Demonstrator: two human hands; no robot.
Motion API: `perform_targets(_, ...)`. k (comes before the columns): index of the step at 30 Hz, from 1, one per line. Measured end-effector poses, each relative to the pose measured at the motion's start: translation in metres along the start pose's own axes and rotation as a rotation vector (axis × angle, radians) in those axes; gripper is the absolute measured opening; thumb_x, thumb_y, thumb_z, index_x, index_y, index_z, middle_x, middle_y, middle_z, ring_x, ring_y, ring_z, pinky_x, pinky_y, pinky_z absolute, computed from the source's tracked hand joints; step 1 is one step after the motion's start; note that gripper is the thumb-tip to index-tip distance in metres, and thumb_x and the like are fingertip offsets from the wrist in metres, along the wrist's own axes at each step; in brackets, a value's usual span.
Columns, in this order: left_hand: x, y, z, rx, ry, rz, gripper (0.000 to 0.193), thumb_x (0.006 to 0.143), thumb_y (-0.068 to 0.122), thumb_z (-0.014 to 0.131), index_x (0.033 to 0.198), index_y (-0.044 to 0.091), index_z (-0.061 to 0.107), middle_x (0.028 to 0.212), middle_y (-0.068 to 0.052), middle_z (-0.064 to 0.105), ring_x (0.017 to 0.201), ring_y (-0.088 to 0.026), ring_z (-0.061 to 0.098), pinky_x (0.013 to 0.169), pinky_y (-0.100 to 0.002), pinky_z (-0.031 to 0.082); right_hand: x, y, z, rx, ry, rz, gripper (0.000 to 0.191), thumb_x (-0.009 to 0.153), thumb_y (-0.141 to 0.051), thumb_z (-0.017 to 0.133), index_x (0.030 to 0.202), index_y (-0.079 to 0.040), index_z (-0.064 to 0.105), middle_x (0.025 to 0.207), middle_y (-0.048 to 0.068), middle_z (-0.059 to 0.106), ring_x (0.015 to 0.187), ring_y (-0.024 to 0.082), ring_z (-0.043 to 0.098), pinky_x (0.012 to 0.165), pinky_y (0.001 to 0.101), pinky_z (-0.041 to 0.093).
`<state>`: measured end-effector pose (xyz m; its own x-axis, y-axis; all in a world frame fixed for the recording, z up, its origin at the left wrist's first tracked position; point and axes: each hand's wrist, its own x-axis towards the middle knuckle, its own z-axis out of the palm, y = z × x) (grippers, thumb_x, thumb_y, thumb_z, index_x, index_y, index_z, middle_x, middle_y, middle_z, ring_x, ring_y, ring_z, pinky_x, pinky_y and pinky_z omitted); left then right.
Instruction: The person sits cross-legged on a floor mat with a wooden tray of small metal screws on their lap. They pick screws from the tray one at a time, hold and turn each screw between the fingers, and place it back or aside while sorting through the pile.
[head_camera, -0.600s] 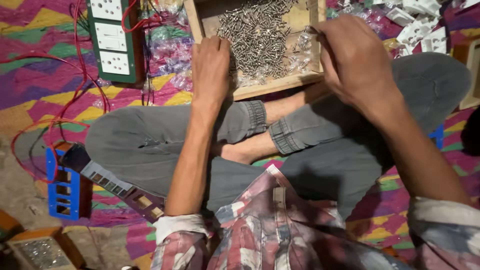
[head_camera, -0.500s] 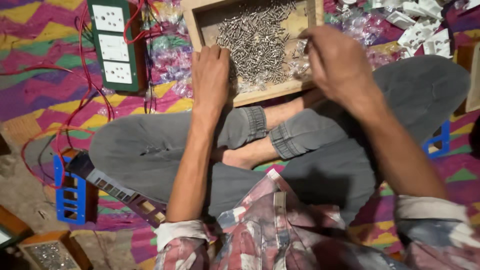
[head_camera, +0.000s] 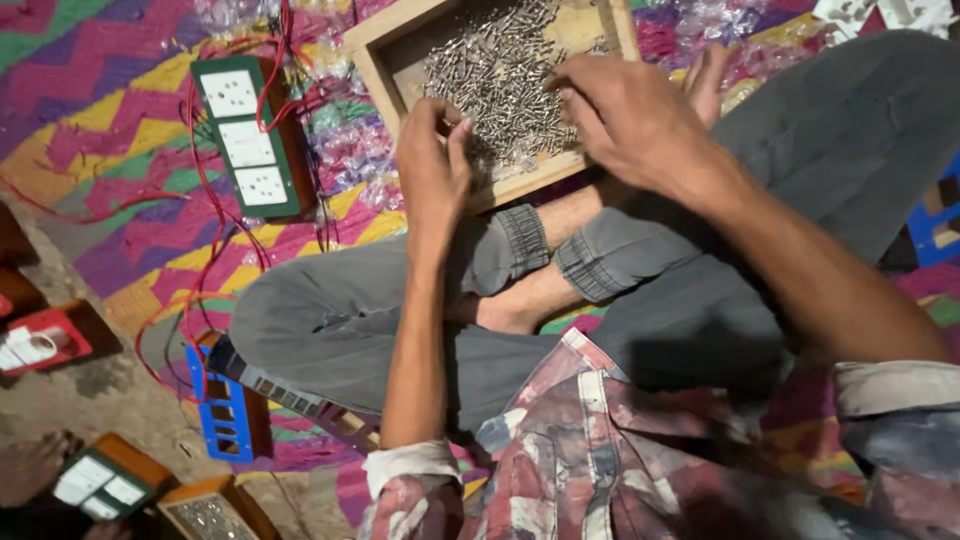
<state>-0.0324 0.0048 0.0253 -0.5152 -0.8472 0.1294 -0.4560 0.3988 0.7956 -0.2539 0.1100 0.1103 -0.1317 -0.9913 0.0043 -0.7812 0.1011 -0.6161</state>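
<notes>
Screws (head_camera: 500, 75) fill wooden tray (head_camera: 372, 55) — heaped.

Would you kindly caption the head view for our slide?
Seated cross-legged, left hand and right hand pick among screws in a wooden tray.

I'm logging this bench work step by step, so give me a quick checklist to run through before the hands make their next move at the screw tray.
1. Wooden tray within reach of both hands: ok, it lies just past the crossed legs.
2. Screws available: ok, a heap fills the tray.
3. Left hand at the tray: ok, over the near edge, fingers curled.
4. Left grip holds a screw: cannot tell, fingertips hide it.
5. Right hand over the heap: ok, fingers bent down; whether it holds anything, cannot tell.
6. Green socket board in reach: ok, lying left of the tray with red wires attached.
</notes>
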Motion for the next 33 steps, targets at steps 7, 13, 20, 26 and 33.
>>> perform_targets(7,-0.015,0.017,0.039,-0.918,-0.077,-0.372,0.021,0.094,-0.003,0.076,0.099,0.005,0.057,0.09,0.001,0.063,0.08,-0.005,0.057,0.071,-0.021,0.048,-0.001,0.015,0.029,0.335,0.005,-0.044,0.024,0.102,-0.017,0.071,0.118,0.0,0.071,0.097,0.018,0.068,0.09,0.032,0.069,0.08,0.0395,0.052)
perform_targets(13,-0.017,0.019,0.03,-0.971,-0.079,-0.41,0.026,0.091,-0.004,0.08,0.1,0.005,0.058,0.087,0.001,0.062,0.079,-0.006,0.058,0.07,-0.021,0.049,-0.002,0.01,0.03,0.48,-0.14,0.127,0.019,0.099,-0.015,0.072,0.11,0.0,0.072,0.092,0.012,0.071,0.085,0.022,0.069,0.076,0.0338,0.052)
perform_targets(20,-0.016,0.038,0.019,-0.597,-0.129,-0.222,0.018,0.094,0.003,0.077,0.111,0.002,0.071,0.099,-0.003,0.075,0.087,-0.008,0.068,0.077,-0.022,0.055,-0.004,-0.001,0.039,0.273,0.038,0.026,0.016,0.097,-0.011,0.072,0.102,0.003,0.065,0.091,0.015,0.066,0.079,0.023,0.065,0.068,0.0362,0.049)
perform_targets(26,-0.016,0.033,0.012,-0.619,-0.028,-0.286,0.008,0.095,0.004,0.074,0.102,0.001,0.076,0.093,-0.003,0.077,0.086,-0.009,0.069,0.079,-0.023,0.056,-0.002,-0.01,0.042,0.485,-0.068,0.09,0.016,0.106,-0.015,0.066,0.114,-0.001,0.063,0.089,0.006,0.068,0.077,0.014,0.066,0.068,0.0325,0.052)
perform_targets(33,-0.011,0.02,0.008,-0.682,0.083,-0.413,0.007,0.095,0.005,0.074,0.1,0.001,0.075,0.086,0.0,0.072,0.078,-0.007,0.063,0.07,-0.024,0.052,0.0,-0.015,0.037,0.657,-0.307,0.157,0.027,0.113,-0.015,0.044,0.138,-0.004,0.046,0.088,0.003,0.064,0.082,0.012,0.063,0.074,0.0295,0.053)
